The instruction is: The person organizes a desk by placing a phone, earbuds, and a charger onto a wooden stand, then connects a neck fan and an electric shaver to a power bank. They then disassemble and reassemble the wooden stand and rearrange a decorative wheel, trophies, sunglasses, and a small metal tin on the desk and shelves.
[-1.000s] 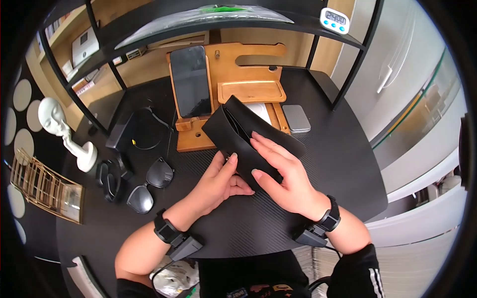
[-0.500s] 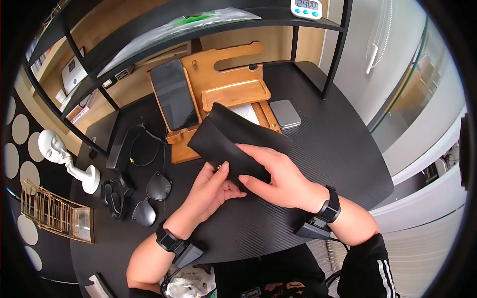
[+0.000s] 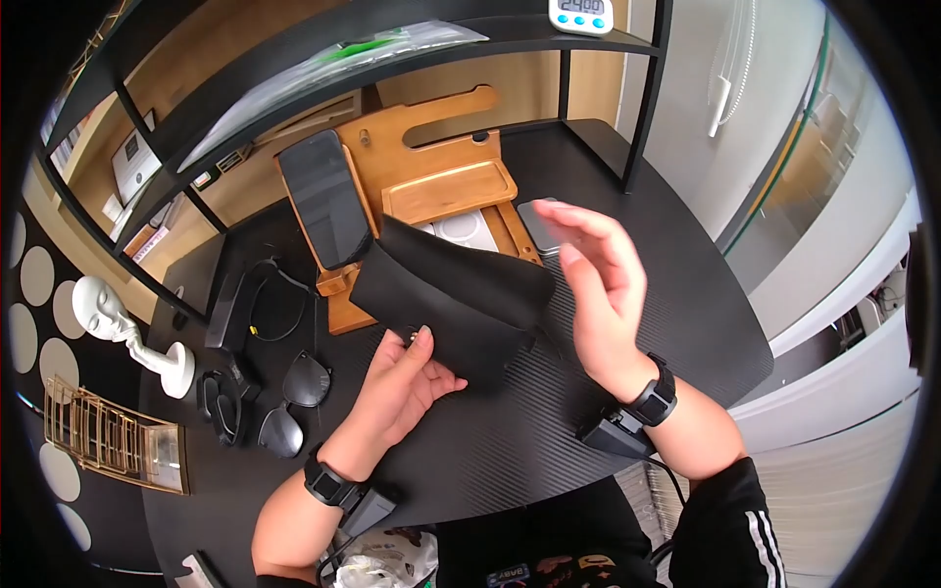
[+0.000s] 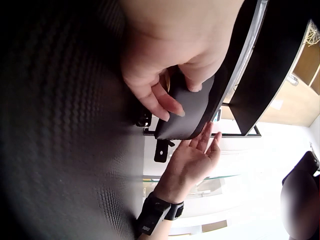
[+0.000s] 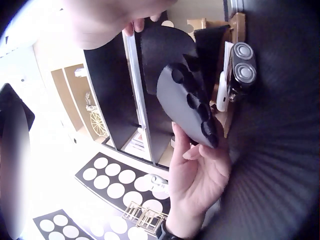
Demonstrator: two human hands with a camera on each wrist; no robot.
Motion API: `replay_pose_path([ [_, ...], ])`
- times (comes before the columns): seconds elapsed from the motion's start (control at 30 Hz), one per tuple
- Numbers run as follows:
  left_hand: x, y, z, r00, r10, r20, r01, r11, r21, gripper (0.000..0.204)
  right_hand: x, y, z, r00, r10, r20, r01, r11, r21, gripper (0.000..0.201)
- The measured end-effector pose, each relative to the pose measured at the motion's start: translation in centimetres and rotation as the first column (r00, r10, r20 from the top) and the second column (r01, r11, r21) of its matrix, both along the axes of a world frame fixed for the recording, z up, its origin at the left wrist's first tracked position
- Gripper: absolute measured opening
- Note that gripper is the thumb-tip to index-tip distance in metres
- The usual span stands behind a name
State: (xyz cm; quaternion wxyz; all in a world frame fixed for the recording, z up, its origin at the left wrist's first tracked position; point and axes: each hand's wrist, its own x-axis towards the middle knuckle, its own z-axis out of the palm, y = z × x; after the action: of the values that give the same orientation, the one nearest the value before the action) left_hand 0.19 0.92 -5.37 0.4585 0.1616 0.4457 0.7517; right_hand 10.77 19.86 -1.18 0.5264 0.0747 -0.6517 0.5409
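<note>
A soft black leather-like case (image 3: 431, 304) is held above the desk, tilted, its flap standing apart from the body. My left hand (image 3: 397, 387) pinches its lower near edge, thumb on the outside and the other fingers underneath. In the right wrist view the case (image 5: 180, 102) shows an end with wavy folds, the left hand (image 5: 197, 182) below it. My right hand (image 3: 610, 294) is off the case, raised just right of it with fingers loosely bent and nothing in them. In the left wrist view that right hand (image 4: 185, 162) appears beyond the case's far end.
Behind the case is a wooden stand (image 3: 446, 191) with a phone (image 3: 325, 201). A flat silver box (image 3: 534, 230) lies beside it. Sunglasses (image 3: 307, 380), a black strap device (image 3: 223, 404) and a white bust (image 3: 127, 328) are at left. A black shelf (image 3: 323, 88) spans the back.
My right hand has let go of the case and moved up and to the right. The left hand keeps its pinch. The head view has shifted, moving the stand and timer left in the picture.
</note>
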Motion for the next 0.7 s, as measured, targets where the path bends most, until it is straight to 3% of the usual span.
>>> replay_pose_path([
  [0.07,0.0,0.1,0.1,1.0,0.002,0.003,-0.002,1.0,-0.002,0.023,-0.5,-0.3,-0.4,0.979,0.194,0.069,-0.168,0.946,-0.278,0.031],
  [0.1,0.1,0.1,0.2,1.0,0.005,0.0,-0.005,1.0,0.001,0.023,-0.4,-0.4,-0.5,0.966,0.245,0.083,-0.207,0.924,-0.323,0.031],
  [0.27,0.1,0.0,0.0,0.998,-0.036,-0.047,0.037,0.999,0.019,0.026,-0.2,-0.8,-0.9,0.843,0.455,0.286,-0.349,0.868,-0.353,0.029],
  [0.33,0.3,0.1,0.6,0.999,-0.016,-0.032,0.015,0.999,-0.037,0.026,-0.4,-1.3,-1.5,0.881,0.364,0.302,-0.312,0.927,-0.206,0.031],
  [0.53,0.7,0.5,0.9,0.999,0.013,-0.03,-0.015,0.998,-0.061,0.026,-0.4,-1.3,-1.7,0.845,0.342,0.412,-0.277,0.938,-0.21,0.016],
  [0.6,0.6,0.5,0.8,1.0,0.002,-0.03,-0.004,0.998,-0.058,0.027,-0.3,-1.1,-1.7,0.856,0.241,0.458,-0.264,0.965,-0.015,0.015],
  [0.7,0.6,0.4,0.9,0.999,-0.005,-0.041,0.003,0.998,-0.061,0.028,-0.3,-1.1,-1.6,0.862,0.213,0.461,-0.249,0.968,0.019,0.013],
])
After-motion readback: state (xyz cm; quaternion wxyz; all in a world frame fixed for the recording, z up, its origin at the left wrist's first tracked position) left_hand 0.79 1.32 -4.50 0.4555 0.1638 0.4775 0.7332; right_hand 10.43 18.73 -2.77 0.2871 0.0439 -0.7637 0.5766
